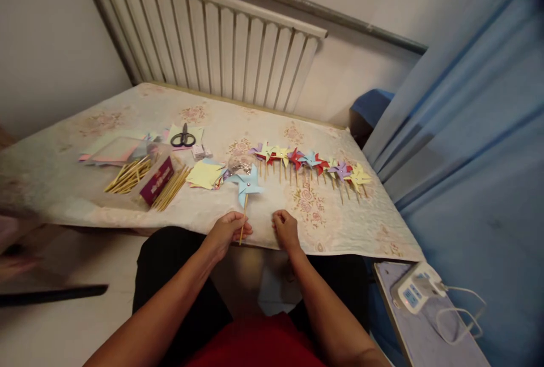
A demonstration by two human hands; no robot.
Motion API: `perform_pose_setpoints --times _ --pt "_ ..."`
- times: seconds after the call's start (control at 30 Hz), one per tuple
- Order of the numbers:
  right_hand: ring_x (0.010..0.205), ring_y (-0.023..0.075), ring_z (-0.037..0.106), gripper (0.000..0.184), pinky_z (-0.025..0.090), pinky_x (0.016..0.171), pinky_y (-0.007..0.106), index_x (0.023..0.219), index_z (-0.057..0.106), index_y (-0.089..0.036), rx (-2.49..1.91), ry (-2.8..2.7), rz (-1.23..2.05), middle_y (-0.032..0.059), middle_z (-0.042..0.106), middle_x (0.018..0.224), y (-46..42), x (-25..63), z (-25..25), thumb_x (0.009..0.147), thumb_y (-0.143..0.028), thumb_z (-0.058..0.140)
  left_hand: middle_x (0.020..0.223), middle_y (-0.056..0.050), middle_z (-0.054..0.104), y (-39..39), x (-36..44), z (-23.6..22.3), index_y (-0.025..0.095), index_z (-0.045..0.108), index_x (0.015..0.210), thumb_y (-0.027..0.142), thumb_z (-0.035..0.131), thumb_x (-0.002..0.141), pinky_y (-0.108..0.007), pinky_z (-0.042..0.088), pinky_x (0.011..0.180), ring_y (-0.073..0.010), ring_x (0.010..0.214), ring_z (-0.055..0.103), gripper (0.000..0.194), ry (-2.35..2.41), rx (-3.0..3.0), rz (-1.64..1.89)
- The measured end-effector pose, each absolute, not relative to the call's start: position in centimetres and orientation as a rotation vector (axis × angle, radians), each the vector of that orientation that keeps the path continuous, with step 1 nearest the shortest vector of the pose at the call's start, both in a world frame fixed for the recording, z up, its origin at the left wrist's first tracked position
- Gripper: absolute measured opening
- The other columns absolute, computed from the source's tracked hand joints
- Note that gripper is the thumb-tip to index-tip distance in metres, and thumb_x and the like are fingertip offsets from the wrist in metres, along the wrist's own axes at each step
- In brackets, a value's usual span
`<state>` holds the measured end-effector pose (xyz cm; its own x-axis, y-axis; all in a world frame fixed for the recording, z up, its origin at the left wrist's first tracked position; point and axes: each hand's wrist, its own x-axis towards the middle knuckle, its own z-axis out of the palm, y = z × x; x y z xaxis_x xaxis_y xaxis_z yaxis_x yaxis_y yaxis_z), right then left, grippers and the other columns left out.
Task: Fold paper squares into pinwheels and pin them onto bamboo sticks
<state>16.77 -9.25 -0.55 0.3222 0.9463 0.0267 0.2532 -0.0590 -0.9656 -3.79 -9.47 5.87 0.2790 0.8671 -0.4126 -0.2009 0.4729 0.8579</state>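
My left hand [229, 231] pinches the wooden stick of a light blue paper pinwheel [246, 184] and holds it upright over the near edge of the table [63, 180]. Just to its right, my right hand [285, 229] rests at the table edge with its fingers curled; whether anything is in them I cannot make out. A row of several finished pinwheels [310, 163] in yellow, red, blue and purple lies on the table beyond my hands.
Left of the pinwheel lie bundles of wooden sticks [130, 174], a maroon packet [157, 180], yellow paper squares [206, 174], black scissors [183, 138] and pastel paper sheets [114, 149]. A radiator [204, 44] stands behind. A blue curtain [467, 146] hangs right, a power strip [419, 287] below.
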Motion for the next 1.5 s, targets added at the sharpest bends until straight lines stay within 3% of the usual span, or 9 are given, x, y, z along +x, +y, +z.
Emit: perform_pose_setpoints --times 0.2,0.53,1.0,1.3,1.5 --pt "0.064 0.0171 0.054 0.019 0.042 0.064 0.029 0.073 0.067 -0.020 -1.576 -1.444 0.576 0.0022 0.064 0.067 -7.6 17.2 -1.5 0.081 -0.028 0.051 0.074 -0.006 0.070 -5.5 -2.1 4.5 0.016 0.061 0.077 0.047 0.080 0.065 -0.033 0.049 0.079 -0.0188 0.076 0.067 0.038 1.005 0.845 0.825" --pt "0.066 0.0173 0.056 0.022 0.041 0.065 0.029 0.077 0.069 -0.021 -1.572 -1.535 0.541 0.0021 0.065 0.071 -7.2 16.6 -1.7 0.088 -0.026 0.050 0.081 -0.008 0.071 0.1 1.1 1.4 0.016 0.060 0.082 0.038 0.081 0.064 -0.033 0.050 0.080 -0.0206 0.081 0.068 0.036 0.842 0.768 0.824" --pt "0.062 0.0146 0.056 0.022 0.042 0.063 0.025 0.085 0.074 -0.020 -1.604 -1.475 0.607 0.0013 0.069 0.072 -6.9 15.9 -1.4 0.087 -0.031 0.056 0.081 -0.003 0.065 1.2 1.9 -0.3 0.016 0.059 0.075 0.038 0.078 0.066 -0.029 0.048 0.073 -0.0150 0.077 0.060 0.030 0.717 0.840 0.841" --pt "0.057 0.0120 0.048 0.021 0.036 0.058 0.024 0.076 0.071 -0.019 -1.625 -1.491 0.605 -0.0021 0.059 0.061 -6.3 15.3 -1.5 0.086 -0.032 0.057 0.064 0.003 0.054 1.3 2.2 -0.5 0.015 0.058 0.072 0.040 0.075 0.063 -0.025 0.040 0.063 -0.0099 0.059 0.049 0.030 0.754 0.923 0.845" --pt "0.054 0.0104 0.042 0.029 0.033 0.056 0.024 0.070 0.068 -0.017 -1.611 -1.479 0.607 -0.0035 0.051 0.057 -5.8 14.5 -1.2 0.087 -0.038 0.059 0.063 0.004 0.053 1.5 2.2 -0.6 0.015 0.058 0.072 0.037 0.073 0.063 -0.024 0.037 0.061 -0.0092 0.058 0.046 0.028 0.758 0.926 0.837"
